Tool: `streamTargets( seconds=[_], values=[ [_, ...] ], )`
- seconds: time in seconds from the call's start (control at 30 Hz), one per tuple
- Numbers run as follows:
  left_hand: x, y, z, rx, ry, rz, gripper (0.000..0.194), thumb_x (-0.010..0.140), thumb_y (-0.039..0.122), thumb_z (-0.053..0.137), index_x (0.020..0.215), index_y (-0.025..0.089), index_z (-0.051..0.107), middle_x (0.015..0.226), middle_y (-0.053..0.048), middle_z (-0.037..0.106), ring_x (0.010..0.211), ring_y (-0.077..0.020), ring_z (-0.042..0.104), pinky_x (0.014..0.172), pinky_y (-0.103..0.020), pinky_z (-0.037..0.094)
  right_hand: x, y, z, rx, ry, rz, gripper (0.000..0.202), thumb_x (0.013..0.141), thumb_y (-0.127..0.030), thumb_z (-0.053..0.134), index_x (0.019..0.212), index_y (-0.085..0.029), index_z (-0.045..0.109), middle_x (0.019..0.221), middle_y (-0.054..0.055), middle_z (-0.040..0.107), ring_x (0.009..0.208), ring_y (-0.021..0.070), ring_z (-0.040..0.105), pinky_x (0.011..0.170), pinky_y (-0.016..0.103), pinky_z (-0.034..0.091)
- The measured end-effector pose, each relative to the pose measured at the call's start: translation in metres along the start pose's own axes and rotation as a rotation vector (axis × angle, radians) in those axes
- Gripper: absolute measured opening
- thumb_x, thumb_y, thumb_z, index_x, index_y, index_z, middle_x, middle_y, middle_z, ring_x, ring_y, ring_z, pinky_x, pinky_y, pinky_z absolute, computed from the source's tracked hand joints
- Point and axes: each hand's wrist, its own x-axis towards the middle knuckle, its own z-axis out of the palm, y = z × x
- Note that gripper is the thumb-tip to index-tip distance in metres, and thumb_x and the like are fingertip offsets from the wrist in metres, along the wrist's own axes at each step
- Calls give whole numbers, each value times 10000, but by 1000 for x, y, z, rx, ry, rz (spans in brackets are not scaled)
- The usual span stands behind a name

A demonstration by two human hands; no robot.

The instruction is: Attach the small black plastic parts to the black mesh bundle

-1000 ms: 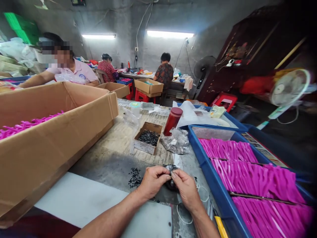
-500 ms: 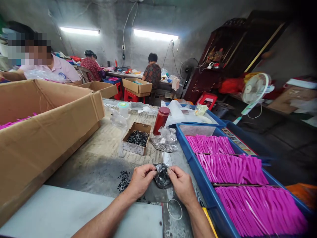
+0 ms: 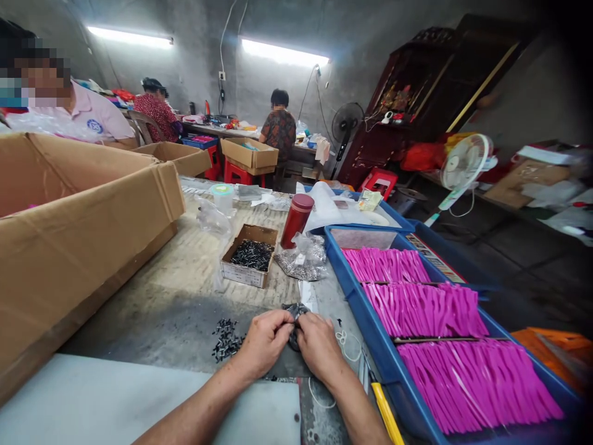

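Lg cardboard box (image 3: 83,247), L side. Blue crate (image 3: 365,318), R side, w/ rows of magenta strips (image 3: 424,309). White board (image 3: 115,402), near L, partly under L forearm. Sm. cardboard tray (image 3: 243,275) of black pcs, far of hands; red flask (image 3: 296,222) + clear bag of metallic bits (image 3: 303,262) just R of it.

L hand (image 3: 266,343): thumb + fingertips pinched tog. on L edge of black plastic bag. R hand (image 3: 319,346): fingers curled in, tips closed on R edge; thumb mostly hidden. Black plastic bag (image 3: 293,343) sits betw. both hands, touching each; top shows just far of fingertips, contents can't be made out. Loose black pcs (image 3: 226,337) in pile, just L of L hand.
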Motion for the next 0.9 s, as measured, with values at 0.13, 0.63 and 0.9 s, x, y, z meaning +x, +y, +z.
streamTargets(
  seconds=[0.13, 0.63, 0.9],
  values=[
    [0, -1, 0, 28, 6, -28, 167, 729, 148, 424, 683, 164, 584, 599, 12, 560, 575, -115, 495, 567, -190, 367, 0, -3, -2, -89, -45, -8, 187, 753, -86, 404, 806, -157, 569, 813, 75, 605, 784, 208, 526, 649, 295, 290],
    [1, -1, -2, -139, 8, -120, 164, 716, 177, 436, 656, 144, 585, 563, 22, 518, 564, -112, 466, 545, -177, 357, -4, 5, -9, 427, 124, 23, 158, 686, -126, 383, 657, -168, 532, 584, 4, 558, 567, 144, 500, 527, 225, 339],
    [0, -3, -1, -246, 2, -140, 141, 711, 207, 461, 646, 144, 569, 571, 19, 500, 572, -115, 447, 546, -184, 347, -4, 6, -7, 697, 158, 92, 114, 632, -135, 433, 632, -174, 540, 477, -56, 458, 459, 104, 424, 451, 200, 300]
  ],
)
